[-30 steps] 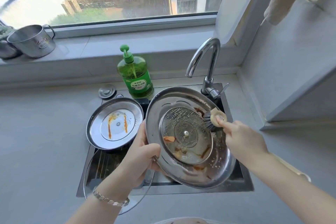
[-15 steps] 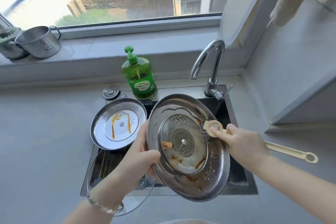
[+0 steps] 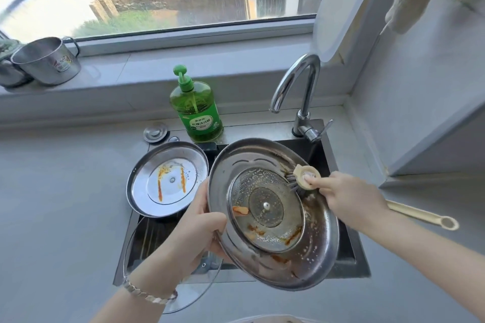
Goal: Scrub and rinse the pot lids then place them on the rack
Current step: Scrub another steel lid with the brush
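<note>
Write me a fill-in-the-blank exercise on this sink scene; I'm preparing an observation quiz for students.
1. The left hand grips the large steel lid, and the right hand holds a long-handled ____ against it.
2. The pump bottle behind the sink is ____ in colour.
3. The smaller steel lid rests at the sink, to the ____ of the large one.
Missing words: brush; green; left.

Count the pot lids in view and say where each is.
3. The large steel lid, held over the sink by the left hand; the smaller steel lid at the sink's back left; the glass lid at its front left, under that arm. Others may hide beneath.
</note>
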A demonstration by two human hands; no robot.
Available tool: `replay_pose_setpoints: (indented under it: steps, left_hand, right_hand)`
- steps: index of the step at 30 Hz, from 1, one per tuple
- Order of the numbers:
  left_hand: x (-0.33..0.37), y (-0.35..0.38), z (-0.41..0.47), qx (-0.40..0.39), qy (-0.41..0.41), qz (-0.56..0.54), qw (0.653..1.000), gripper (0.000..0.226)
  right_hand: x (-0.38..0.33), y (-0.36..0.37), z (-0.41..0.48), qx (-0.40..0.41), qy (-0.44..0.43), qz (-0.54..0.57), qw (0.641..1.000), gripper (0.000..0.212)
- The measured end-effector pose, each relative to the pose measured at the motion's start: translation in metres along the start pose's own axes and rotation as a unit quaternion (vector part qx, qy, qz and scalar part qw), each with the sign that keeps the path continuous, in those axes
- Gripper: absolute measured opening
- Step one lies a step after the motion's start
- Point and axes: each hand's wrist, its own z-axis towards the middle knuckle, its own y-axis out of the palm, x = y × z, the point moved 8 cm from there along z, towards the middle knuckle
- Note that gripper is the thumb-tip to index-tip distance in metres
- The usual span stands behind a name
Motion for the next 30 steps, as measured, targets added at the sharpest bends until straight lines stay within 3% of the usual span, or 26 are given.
replay_pose_setpoints:
  steps: [2,4,6,10,15,19,22,25,30]
  left_hand:
    - [0.001,0.001,0.001,-0.003,-0.002,-0.008,1.0,0.079]
    - [0.004,0.001,0.001,-0.004,0.003,-0.02,1.0,0.078]
    - [0.005,0.0,0.003,0.002,0.007,-0.029,1.0,0.077]
    - [0.005,0.003,0.002,0.005,0.012,-0.047,0.999,0.071]
    - [0.008,0.009,-0.003,0.007,0.03,-0.056,0.998,0.068]
    - [0.01,0.014,-0.004,0.011,0.046,-0.017,0.999,0.078]
    - [0.005,0.025,-0.003,-0.015,0.038,-0.002,0.999,0.077]
    - [0.0,0.016,0.0,-0.012,0.03,-0.021,0.999,0.078]
    - [0.01,0.007,-0.003,0.015,0.054,-0.033,0.998,0.08]
  right_hand:
    - [0.001,-0.022,0.003,0.054,0.002,0.04,0.998,0.04]
    - [0.002,-0.053,-0.004,0.174,-0.015,0.011,0.985,0.037]
    - [-0.004,-0.065,-0.013,0.226,-0.047,-0.047,0.972,0.04]
    - [-0.019,-0.039,-0.012,0.189,-0.106,-0.103,0.971,0.051]
    - [-0.027,-0.008,-0.007,0.1,-0.065,-0.094,0.988,0.05]
    - [-0.005,-0.001,0.006,0.014,0.031,0.063,0.997,0.04]
    - [-0.017,-0.012,0.019,0.061,0.002,0.125,0.99,0.037]
    - [-0.025,-0.015,0.021,0.07,-0.031,0.071,0.995,0.041]
    - [0.003,0.0,0.007,0.001,0.012,0.01,1.0,0.042]
